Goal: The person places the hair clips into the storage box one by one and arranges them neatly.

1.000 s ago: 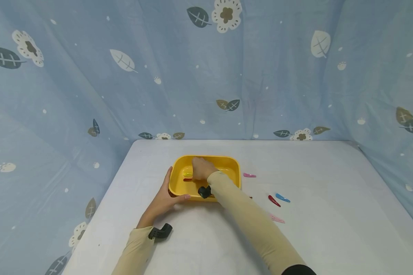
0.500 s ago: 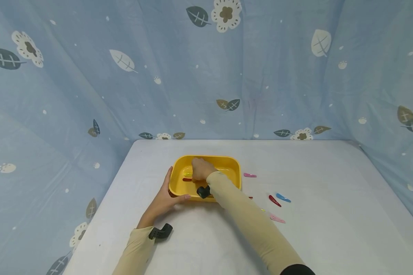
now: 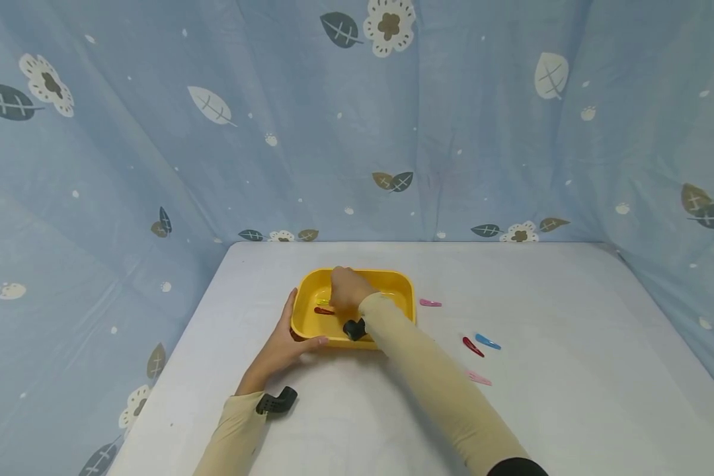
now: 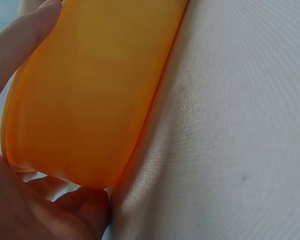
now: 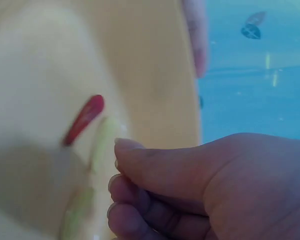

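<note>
A yellow plastic tray stands on the white table. My left hand grips its near left corner, thumb along the front wall and fingers around the left end. Inside the tray is my right hand, fingers curled and thumb close to them, with nothing visible between them in the right wrist view. A red hair clip lies on the tray floor beside its fingertips. Two yellow-green hair clips, one higher and one lower, show blurred there; the right hand hides part of the tray.
Right of the tray lie a pink hair clip, a red clip, a blue clip and a pale pink clip. The right sleeve crosses the table near them. A blue patterned curtain hangs behind.
My right hand has risen slightly toward the tray's far wall, showing more of the red hair clip inside. My left hand keeps its grip on the tray.
</note>
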`<action>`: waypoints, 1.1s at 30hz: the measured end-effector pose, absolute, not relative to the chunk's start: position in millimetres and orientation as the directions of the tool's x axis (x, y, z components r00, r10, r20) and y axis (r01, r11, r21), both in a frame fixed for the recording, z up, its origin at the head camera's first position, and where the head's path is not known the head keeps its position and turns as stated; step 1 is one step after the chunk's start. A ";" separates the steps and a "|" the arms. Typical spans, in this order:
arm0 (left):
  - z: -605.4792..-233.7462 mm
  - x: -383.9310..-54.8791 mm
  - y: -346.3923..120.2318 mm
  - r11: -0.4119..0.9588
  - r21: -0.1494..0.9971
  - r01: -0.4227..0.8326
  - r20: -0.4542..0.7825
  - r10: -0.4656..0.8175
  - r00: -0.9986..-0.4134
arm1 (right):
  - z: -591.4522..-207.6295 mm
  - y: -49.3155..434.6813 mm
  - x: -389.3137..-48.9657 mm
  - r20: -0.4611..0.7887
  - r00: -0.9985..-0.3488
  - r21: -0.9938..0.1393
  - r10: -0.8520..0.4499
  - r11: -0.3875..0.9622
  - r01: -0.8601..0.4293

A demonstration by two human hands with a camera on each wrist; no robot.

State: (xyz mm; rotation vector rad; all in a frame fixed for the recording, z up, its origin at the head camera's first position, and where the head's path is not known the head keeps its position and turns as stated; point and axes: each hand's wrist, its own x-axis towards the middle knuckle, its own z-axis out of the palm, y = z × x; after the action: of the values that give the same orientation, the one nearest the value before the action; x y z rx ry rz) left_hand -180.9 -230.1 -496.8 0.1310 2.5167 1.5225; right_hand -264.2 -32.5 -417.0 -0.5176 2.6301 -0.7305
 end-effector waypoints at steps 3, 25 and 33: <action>-496.8 -180.9 -230.6 0.471 0.882 -0.029 -0.126 0.177 -0.976 | -407.0 -27.8 -264.0 -0.209 -0.864 -0.595 -0.457 0.761 -0.259; -497.6 -180.2 -230.2 0.470 0.882 -0.029 -0.122 0.167 -0.978 | -344.7 72.3 -230.1 0.017 -0.928 -0.724 -0.372 0.636 -0.268; -497.2 -180.7 -229.0 0.476 0.879 -0.028 -0.123 0.169 -0.978 | -343.3 121.1 -212.9 0.117 -0.953 -0.714 -0.281 0.643 -0.277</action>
State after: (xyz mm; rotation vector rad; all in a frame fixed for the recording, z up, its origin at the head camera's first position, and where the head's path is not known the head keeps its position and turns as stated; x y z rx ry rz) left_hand -180.7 -229.0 -497.2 0.1223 2.5279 1.5106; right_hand -212.9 121.1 -343.3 -0.4829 2.8433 -1.2350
